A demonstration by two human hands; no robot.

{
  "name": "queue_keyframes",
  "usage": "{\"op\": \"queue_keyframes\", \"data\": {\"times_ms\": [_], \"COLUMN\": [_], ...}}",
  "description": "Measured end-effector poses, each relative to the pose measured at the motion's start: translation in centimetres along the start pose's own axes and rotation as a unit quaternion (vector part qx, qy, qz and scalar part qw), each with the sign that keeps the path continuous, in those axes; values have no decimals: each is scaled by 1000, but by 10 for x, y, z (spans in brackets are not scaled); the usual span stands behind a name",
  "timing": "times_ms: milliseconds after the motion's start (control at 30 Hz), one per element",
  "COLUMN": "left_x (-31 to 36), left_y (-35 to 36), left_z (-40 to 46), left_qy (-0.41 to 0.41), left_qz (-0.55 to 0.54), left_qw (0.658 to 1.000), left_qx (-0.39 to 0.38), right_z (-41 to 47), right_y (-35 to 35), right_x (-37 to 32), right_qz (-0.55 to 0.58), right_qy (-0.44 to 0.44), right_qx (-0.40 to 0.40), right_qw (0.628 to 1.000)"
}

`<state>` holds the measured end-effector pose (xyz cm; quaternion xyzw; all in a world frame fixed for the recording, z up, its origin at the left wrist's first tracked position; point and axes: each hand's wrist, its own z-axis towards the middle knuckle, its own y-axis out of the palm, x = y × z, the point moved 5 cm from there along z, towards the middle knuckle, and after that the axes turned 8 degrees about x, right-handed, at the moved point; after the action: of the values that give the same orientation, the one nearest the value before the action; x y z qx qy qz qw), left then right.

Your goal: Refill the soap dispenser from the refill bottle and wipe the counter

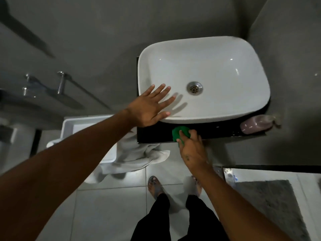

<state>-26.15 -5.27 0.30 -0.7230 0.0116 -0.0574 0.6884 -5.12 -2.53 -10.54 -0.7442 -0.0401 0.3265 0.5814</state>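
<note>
Green cloth (pixel 180 133) under right hand (pixel 191 146) grip on black counter (pixel 217 131); left hand (pixel 149 108) spread wide on basin (pixel 217 54).

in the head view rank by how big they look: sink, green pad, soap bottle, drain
Largest to smallest, as they appear:
1. sink
2. soap bottle
3. green pad, partly covered by the right hand, so its full size is unsure
4. drain, looks close to the pad's visible part

The walls (pixel 107 32) are grey and smooth. The floor (pixel 107 206) has pale, shiny tiles. A grey mat (pixel 271 202) lies near on the right. A white toilet cistern (pixel 83 124) stands on the left. The light is dim.
</note>
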Motion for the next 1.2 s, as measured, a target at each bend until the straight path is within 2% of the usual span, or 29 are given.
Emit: {"op": "queue_keyframes", "data": {"times_ms": [167,300,367,467,567,667,767,900,1000,1067,1200], "left_x": [-16,-14,-13,-21,-35,-39,-44,-65,-75,-77,-74], "left_y": [1,2,0,-2,23,81,133,193,235,255,270], "left_z": [-16,-16,-23,-62,-146,-235,-286,-310,-317,-324,-327], "left_qy": [-13,-28,-49,-139,-311,-450,-505,-549,-557,-556,-541], "left_qz": [0,-7,-18,-73,-133,-157,-170,-168,-164,-145,-110], "left_qw": [1000,1000,999,984,928,873,844,819,814,818,834], "left_qx": [5,7,14,88,159,103,57,24,0,-17,-24], "right_z": [2,2,7,10,3,-2,-7,-2,12,19,16], "right_y": [5,19,19,17,22,48,95,175,234,268,301], "right_x": [-13,-51,-59,-67,-102,-158,-212,-263,-277,-280,-289], "right_qz": [12,-17,-19,52,121,163,182,186,165,103,46], "right_qy": [32,-82,-87,-40,-38,-54,-70,-118,-108,-128,-145], "right_qx": [8,-58,-86,-96,-88,-125,-174,-216,-232,-213,-224], "right_qw": [999,995,992,993,988,977,965,951,952,963,963]}}
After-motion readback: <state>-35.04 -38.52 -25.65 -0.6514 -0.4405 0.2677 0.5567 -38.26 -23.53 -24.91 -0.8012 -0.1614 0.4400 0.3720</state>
